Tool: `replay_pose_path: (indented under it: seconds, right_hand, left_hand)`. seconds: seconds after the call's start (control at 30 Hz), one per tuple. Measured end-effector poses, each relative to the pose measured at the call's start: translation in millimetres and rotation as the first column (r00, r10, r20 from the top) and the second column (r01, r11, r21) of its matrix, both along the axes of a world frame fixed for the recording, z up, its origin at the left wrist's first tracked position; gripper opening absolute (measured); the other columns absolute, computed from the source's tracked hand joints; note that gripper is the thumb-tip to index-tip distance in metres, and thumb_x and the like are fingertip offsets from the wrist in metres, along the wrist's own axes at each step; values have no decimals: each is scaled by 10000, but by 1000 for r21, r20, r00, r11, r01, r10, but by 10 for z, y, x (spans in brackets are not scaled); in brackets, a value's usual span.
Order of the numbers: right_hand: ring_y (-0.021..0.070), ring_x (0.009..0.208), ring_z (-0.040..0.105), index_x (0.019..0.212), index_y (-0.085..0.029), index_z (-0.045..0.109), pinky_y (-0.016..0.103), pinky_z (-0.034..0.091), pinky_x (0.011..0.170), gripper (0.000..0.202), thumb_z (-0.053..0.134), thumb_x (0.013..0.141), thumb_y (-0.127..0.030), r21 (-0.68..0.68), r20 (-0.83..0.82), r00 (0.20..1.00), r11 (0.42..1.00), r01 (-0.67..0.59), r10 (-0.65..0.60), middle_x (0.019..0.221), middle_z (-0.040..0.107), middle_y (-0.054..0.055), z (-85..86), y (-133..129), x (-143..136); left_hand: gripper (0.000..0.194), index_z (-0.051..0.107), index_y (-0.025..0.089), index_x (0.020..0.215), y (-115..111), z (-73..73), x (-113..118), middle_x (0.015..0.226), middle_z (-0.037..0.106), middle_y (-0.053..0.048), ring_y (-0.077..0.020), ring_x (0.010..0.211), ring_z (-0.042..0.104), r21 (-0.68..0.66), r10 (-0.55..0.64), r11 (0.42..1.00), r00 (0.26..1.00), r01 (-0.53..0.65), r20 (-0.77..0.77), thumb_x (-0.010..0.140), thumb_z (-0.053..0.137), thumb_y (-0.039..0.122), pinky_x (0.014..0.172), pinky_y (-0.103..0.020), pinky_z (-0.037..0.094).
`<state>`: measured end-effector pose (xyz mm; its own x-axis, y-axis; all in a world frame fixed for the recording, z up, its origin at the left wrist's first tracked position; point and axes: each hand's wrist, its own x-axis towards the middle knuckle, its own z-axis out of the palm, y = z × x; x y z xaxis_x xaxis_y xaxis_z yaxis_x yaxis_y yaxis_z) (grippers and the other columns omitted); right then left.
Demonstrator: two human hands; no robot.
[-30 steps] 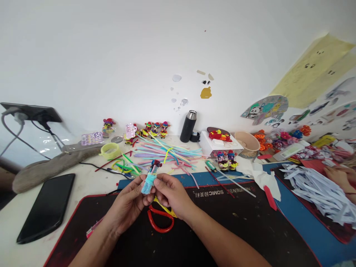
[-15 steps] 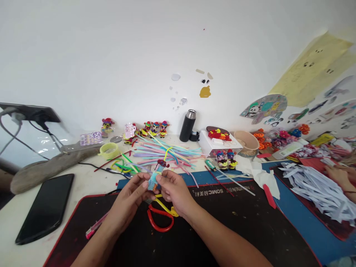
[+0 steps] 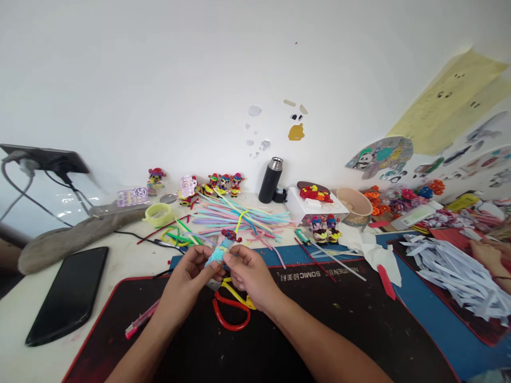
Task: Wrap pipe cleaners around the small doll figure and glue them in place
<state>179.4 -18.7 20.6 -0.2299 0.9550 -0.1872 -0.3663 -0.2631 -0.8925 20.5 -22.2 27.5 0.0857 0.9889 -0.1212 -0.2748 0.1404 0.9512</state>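
A small light-blue figure (image 3: 217,255) with a dark red top is held between both hands over the black mat. My left hand (image 3: 194,274) pinches its left and lower side with thumb and fingers. On its right side, my right hand (image 3: 249,274) grips it with thumb and bent fingers. Under the hands lie scissors with a red handle (image 3: 231,325), their blades hidden. A yellow strip (image 3: 237,295) lies beside them, partly covered by my right hand.
Colourful pipe cleaners (image 3: 239,215) lie behind the hands, near a black bottle (image 3: 270,181). A black tablet-like object (image 3: 67,295) is at left. At right, another person's hands (image 3: 489,258) are beside white paper strips (image 3: 459,279). Small figures (image 3: 223,183) stand along the wall.
The light-blue figure has been turned and tilted, showing more of its blue body. My left fingers have shifted slightly around it. Both hands keep hold of it.
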Motion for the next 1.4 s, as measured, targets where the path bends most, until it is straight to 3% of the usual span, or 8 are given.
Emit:
replay_pose_path:
  seconds: [0.33, 1.17, 1.4]
  right_hand:
    - [33, 370, 207, 852, -227, 528, 192, 160, 377, 509, 856, 766, -606, 16, -7, 1000, 1000, -4, 4, 466, 371, -153, -24, 0, 7]
    - [25, 367, 259, 817, -223, 497, 174, 196, 379, 553, 858, 761, -638, 77, -10, 1000, 997, -24, 25, 497, 443, -138, 21, 1, -58]
    - [22, 364, 217, 848, -226, 497, 173, 179, 375, 530, 863, 783, -605, 51, -45, 998, 998, -40, 43, 486, 423, -149, -11, -17, -48]
  left_hand:
    - [345, 678, 211, 922, -7, -104, -8, 812, 717, -16, -198, 677, 700, 31, -67, 997, 997, 66, 27, 783, 893, 442, 663, -314, 572]
    - [411, 630, 217, 910, 1, -65, -2, 743, 673, 7, -185, 628, 658, -25, -81, 996, 992, 84, 93, 749, 903, 477, 588, -296, 547]
    - [408, 599, 214, 954, 16, -140, -27, 755, 674, 13, -180, 643, 651, -10, -117, 993, 990, 118, 80, 797, 870, 475, 589, -292, 538]
